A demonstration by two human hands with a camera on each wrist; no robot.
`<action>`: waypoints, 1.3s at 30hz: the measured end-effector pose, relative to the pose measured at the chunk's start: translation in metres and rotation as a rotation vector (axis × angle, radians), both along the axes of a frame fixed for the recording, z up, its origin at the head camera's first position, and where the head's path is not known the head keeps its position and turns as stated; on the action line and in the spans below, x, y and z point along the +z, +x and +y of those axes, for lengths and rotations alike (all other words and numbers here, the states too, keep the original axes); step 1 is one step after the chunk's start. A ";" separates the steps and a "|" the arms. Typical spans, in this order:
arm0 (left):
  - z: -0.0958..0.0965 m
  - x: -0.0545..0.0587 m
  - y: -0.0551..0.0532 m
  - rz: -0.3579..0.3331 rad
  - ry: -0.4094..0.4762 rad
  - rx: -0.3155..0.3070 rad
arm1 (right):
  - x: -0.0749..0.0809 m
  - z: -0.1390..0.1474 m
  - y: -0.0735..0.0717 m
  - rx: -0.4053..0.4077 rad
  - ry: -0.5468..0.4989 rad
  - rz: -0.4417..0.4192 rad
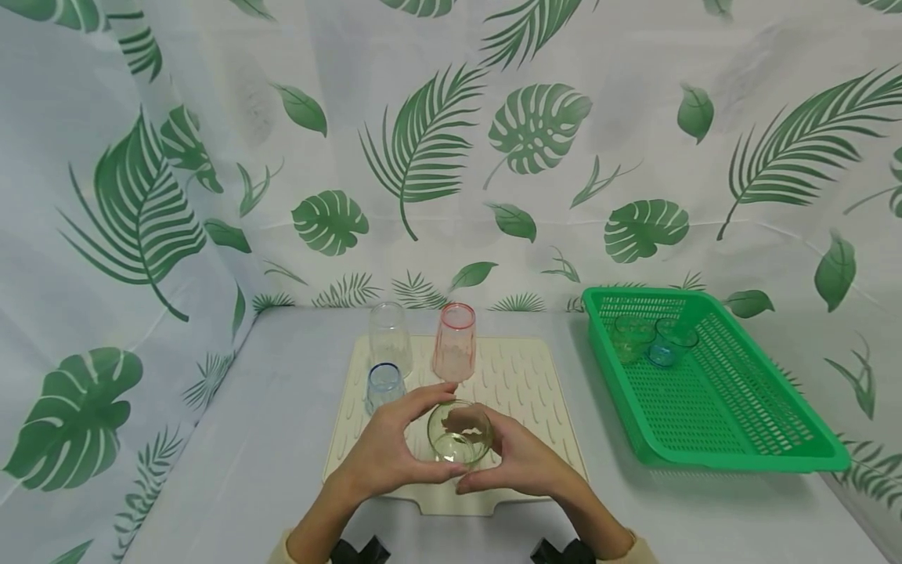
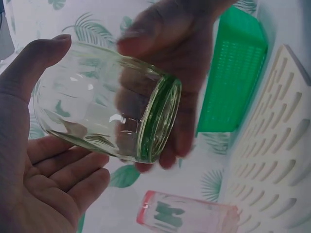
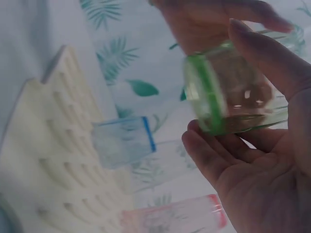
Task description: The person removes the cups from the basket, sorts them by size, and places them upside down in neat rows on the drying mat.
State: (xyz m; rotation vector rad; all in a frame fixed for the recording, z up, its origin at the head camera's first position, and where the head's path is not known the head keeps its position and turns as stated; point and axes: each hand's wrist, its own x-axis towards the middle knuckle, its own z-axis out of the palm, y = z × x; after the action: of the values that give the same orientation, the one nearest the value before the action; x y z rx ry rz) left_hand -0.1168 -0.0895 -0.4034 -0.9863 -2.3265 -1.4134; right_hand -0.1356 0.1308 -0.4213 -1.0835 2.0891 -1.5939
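Note:
A green-tinted drinking glass (image 1: 460,446) is held above the front of a cream draining mat (image 1: 507,368), its thick green base pointing down. My left hand (image 1: 391,442) holds it from the left, with thumb and fingers around the upper part. From the right, my right hand (image 1: 521,458) curls around the side nearer the base, its fingers showing through the glass. In the right wrist view the glass's base (image 3: 206,94) looks blurred. Behind my left hand, a small blue-rimmed glass (image 1: 385,385) stands on the mat.
At the mat's back stand a tall clear glass (image 1: 390,337) and a pink-rimmed glass (image 1: 455,345). A green plastic basket (image 1: 733,415) on the right holds a yellowish-green glass (image 1: 629,341) and a blue glass (image 1: 665,351). Leaf-patterned cloth hangs behind the white table.

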 end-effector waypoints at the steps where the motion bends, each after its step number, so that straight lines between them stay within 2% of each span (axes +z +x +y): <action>1: 0.000 0.000 0.000 -0.003 0.006 0.002 | -0.004 -0.001 -0.001 0.003 0.011 -0.017; 4: -0.001 0.001 0.000 -0.017 0.019 0.006 | -0.015 -0.005 -0.004 0.006 0.041 -0.071; 7: -0.002 0.001 0.000 -0.020 0.030 0.014 | -0.021 -0.005 -0.007 0.027 0.025 -0.099; 12: -0.007 0.002 -0.001 -0.040 0.044 0.036 | -0.023 0.003 -0.015 0.056 -0.083 -0.036; 15: -0.012 0.003 -0.001 -0.070 0.052 0.053 | -0.021 0.010 -0.019 0.068 -0.155 -0.018; 18: -0.016 0.003 0.000 -0.106 0.047 0.068 | -0.016 0.017 -0.022 0.067 -0.237 -0.047; 22: -0.019 0.000 0.001 -0.199 0.009 0.086 | -0.009 0.023 -0.024 0.048 -0.364 -0.081; 26: -0.017 -0.005 0.000 -0.273 -0.017 0.073 | -0.005 0.019 -0.023 0.048 -0.473 -0.063; 30: -0.012 -0.008 -0.001 -0.285 -0.030 0.080 | -0.001 0.012 -0.022 0.027 -0.536 -0.034; 34: -0.008 -0.010 0.000 -0.297 -0.056 0.104 | 0.001 0.006 -0.021 -0.029 -0.548 -0.056; 39: -0.006 -0.013 -0.001 -0.277 -0.087 0.090 | 0.006 0.001 -0.022 -0.049 -0.573 -0.049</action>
State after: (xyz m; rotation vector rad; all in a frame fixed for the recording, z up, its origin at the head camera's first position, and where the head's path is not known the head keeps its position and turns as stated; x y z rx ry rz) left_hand -0.1174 -0.0958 -0.4160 -0.7354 -2.6123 -1.5074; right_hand -0.1571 0.1313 -0.4156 -1.1406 1.6708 -2.2962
